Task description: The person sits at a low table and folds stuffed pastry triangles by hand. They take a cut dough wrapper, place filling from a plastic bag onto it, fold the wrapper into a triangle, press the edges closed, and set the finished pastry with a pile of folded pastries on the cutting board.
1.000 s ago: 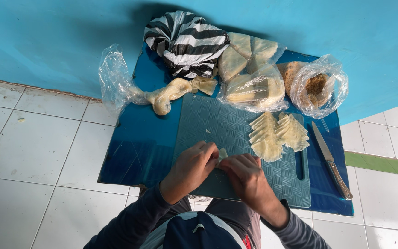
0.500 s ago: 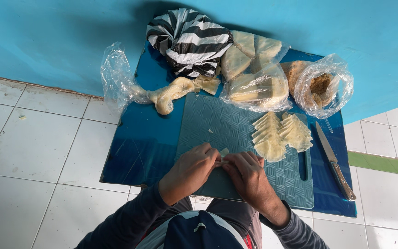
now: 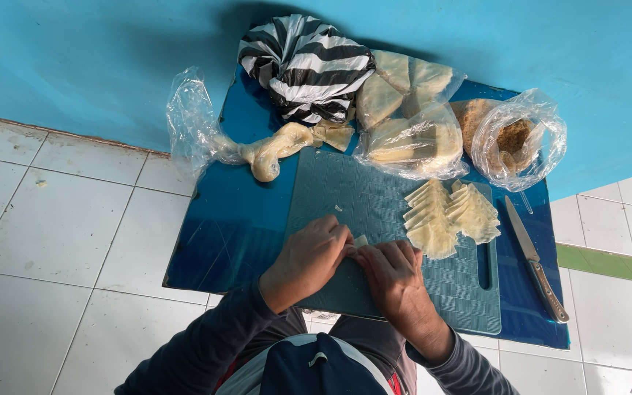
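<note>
Two hands, left hand [image 3: 309,257] and right hand [image 3: 393,274], pinching pale dough piece [image 3: 360,241] between fingertips, over cutting board [image 3: 374,197]

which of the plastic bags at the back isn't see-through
The black-and-white striped bag, at the back against the blue wall. The other bags beside it are clear, so their pale and brown contents show; this one hides what it holds.

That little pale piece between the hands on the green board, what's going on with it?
A person is working it with both hands: the left hand and right hand pinch a small pale piece over the green cutting board. A pile of similar folded pieces lies on the board's right side. A knife rests untouched beside the board, on the blue mat. Plastic bags of pale sheets sit along the back.
</note>
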